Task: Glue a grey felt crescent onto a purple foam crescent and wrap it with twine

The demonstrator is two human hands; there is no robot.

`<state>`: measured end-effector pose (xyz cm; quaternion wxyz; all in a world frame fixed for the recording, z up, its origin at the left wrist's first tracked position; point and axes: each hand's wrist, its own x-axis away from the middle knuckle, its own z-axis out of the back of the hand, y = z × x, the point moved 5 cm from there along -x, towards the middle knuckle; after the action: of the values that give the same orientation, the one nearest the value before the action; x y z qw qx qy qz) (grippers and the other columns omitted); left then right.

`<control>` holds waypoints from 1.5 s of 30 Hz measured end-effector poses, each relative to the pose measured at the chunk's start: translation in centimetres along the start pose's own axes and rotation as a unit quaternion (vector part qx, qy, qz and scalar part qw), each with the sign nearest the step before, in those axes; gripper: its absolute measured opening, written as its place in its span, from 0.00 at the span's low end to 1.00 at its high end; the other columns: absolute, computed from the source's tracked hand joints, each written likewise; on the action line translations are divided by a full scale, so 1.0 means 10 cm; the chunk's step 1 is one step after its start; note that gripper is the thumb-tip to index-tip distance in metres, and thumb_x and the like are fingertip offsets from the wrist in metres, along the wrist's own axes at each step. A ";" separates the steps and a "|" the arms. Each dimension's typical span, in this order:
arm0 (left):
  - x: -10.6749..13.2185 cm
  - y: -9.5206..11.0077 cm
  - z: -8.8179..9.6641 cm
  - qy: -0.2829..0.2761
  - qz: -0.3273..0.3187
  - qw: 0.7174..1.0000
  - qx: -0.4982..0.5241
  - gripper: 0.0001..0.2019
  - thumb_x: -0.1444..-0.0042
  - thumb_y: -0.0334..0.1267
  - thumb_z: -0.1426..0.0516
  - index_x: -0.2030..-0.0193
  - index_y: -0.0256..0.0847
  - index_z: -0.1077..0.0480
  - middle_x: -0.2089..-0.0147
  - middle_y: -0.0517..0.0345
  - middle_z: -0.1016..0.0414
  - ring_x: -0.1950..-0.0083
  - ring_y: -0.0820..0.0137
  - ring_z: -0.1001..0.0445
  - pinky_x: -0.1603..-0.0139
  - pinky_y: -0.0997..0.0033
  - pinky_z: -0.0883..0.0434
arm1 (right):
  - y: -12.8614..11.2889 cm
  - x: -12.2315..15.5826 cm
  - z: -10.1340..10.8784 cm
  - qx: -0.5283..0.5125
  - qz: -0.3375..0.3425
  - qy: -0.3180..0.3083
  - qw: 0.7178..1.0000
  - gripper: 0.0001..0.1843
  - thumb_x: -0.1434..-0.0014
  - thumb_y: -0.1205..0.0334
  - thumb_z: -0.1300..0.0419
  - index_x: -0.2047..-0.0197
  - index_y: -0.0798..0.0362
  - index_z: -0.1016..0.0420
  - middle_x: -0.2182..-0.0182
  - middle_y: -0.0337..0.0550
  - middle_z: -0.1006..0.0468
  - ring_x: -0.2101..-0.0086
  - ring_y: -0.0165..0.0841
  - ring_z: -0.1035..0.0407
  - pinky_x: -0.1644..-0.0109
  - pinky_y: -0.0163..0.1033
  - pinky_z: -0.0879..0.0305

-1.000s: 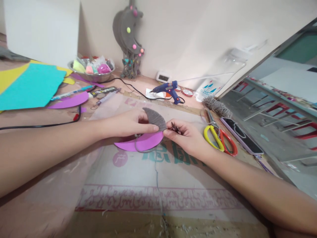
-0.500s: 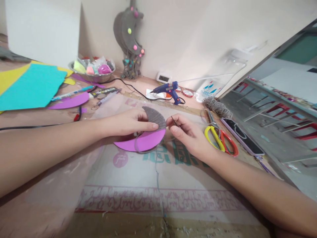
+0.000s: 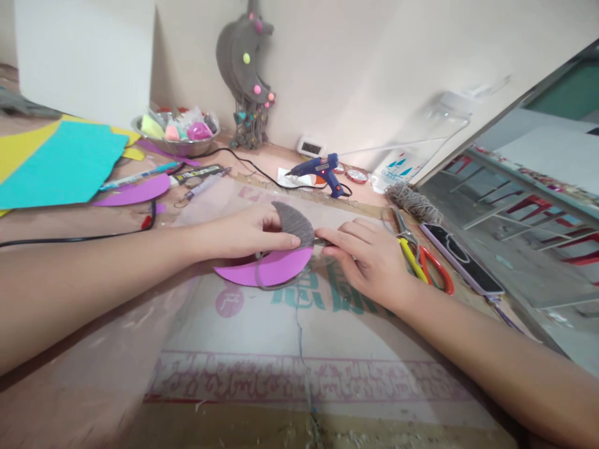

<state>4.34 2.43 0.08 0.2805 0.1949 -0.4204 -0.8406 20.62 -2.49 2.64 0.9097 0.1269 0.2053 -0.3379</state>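
My left hand [image 3: 257, 234] grips a purple crescent-shaped cutout [image 3: 274, 267], its thumb pressed on the front. Grey yarn [image 3: 296, 223] is wound closely round the upper part of the crescent; the lower part is bare purple. A loop of the yarn hangs over that bare part. At the crescent's right edge, my right hand [image 3: 367, 259] pinches the grey yarn between thumb and forefinger, its other fingers curled. Both hands are just above a printed plastic sheet [image 3: 224, 337].
A blue glue gun [image 3: 322, 169] stands behind the hands, its cord running left. Scissors [image 3: 425, 265], a phone [image 3: 461, 259] and a grey yarn bundle [image 3: 414, 202] lie at right. A metal bowl [image 3: 187, 147] and coloured sheets [image 3: 60, 165] are at left; a finished-looking grey moon [image 3: 238, 62] hangs behind.
My right hand has turned palm down and its fingertips have closed on the yarn against the crescent's right edge. My left hand keeps its hold, almost still.
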 end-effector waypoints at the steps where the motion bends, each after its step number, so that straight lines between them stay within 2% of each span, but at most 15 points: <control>1: 0.00 0.00 0.00 0.000 -0.001 1.000 0.002 0.15 0.43 0.45 0.48 0.60 0.38 0.25 0.60 0.59 0.22 0.61 0.70 0.27 0.60 0.73 0.34 | -0.01 0.00 0.00 0.010 0.006 0.000 1.000 0.15 0.38 0.60 0.48 0.51 0.54 0.28 0.71 0.44 0.27 0.70 0.34 0.37 0.66 0.40 0.41; 5: 0.00 -0.01 -0.01 -0.006 0.004 1.000 0.006 0.15 0.43 0.45 0.47 0.59 0.38 0.25 0.59 0.58 0.23 0.60 0.69 0.27 0.58 0.72 0.34 | -0.03 0.00 0.01 0.033 0.021 0.007 0.999 0.14 0.38 0.61 0.48 0.53 0.56 0.28 0.72 0.44 0.27 0.71 0.33 0.38 0.67 0.39 0.42; 10: 0.00 -0.01 0.00 -0.005 0.006 1.000 0.010 0.15 0.44 0.45 0.47 0.61 0.37 0.25 0.61 0.57 0.23 0.61 0.69 0.28 0.60 0.72 0.33 | -0.01 0.01 -0.01 0.036 0.009 -0.007 0.999 0.14 0.38 0.60 0.48 0.52 0.55 0.28 0.71 0.44 0.27 0.71 0.33 0.38 0.66 0.39 0.42; 15: 0.00 -0.02 -0.01 -0.014 -0.003 0.999 0.036 0.15 0.43 0.44 0.47 0.58 0.38 0.26 0.58 0.56 0.22 0.59 0.69 0.27 0.57 0.71 0.33 | -0.01 0.01 -0.02 0.035 0.012 -0.008 0.999 0.14 0.39 0.61 0.47 0.52 0.56 0.27 0.70 0.44 0.27 0.71 0.33 0.38 0.65 0.39 0.42; 26: 0.00 -0.02 0.00 -0.020 0.004 1.000 0.006 0.17 0.43 0.46 0.48 0.59 0.37 0.25 0.59 0.56 0.23 0.58 0.67 0.28 0.54 0.68 0.34 | -0.03 0.00 -0.02 0.040 0.041 0.009 0.998 0.12 0.39 0.63 0.46 0.55 0.58 0.26 0.72 0.43 0.27 0.72 0.32 0.39 0.67 0.38 0.42; 31: -0.01 -0.03 -0.01 -0.019 -0.004 1.000 0.014 0.15 0.42 0.45 0.48 0.59 0.37 0.26 0.58 0.56 0.23 0.57 0.68 0.27 0.56 0.70 0.34 | -0.03 -0.01 -0.02 0.037 0.039 0.016 0.998 0.12 0.39 0.64 0.46 0.55 0.58 0.26 0.72 0.43 0.27 0.72 0.32 0.38 0.68 0.37 0.42; 36: -0.01 -0.03 -0.01 -0.010 0.001 1.000 0.011 0.15 0.43 0.45 0.48 0.60 0.37 0.25 0.60 0.57 0.22 0.61 0.70 0.27 0.60 0.72 0.34 | -0.03 -0.01 -0.01 0.014 0.027 0.019 0.999 0.14 0.39 0.62 0.47 0.54 0.60 0.28 0.71 0.45 0.27 0.72 0.32 0.38 0.68 0.37 0.42; 45: 0.00 -0.01 -0.02 -0.018 -0.009 0.999 0.025 0.15 0.42 0.44 0.48 0.59 0.37 0.26 0.59 0.56 0.22 0.60 0.69 0.27 0.58 0.72 0.33 | -0.06 -0.03 -0.02 0.017 0.033 0.011 0.999 0.13 0.38 0.63 0.47 0.55 0.61 0.27 0.72 0.45 0.26 0.72 0.32 0.37 0.68 0.37 0.42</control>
<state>4.43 2.42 -0.14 0.2605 0.1901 -0.4447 -0.8356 19.97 -2.70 2.50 0.9156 0.1527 0.2053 -0.3102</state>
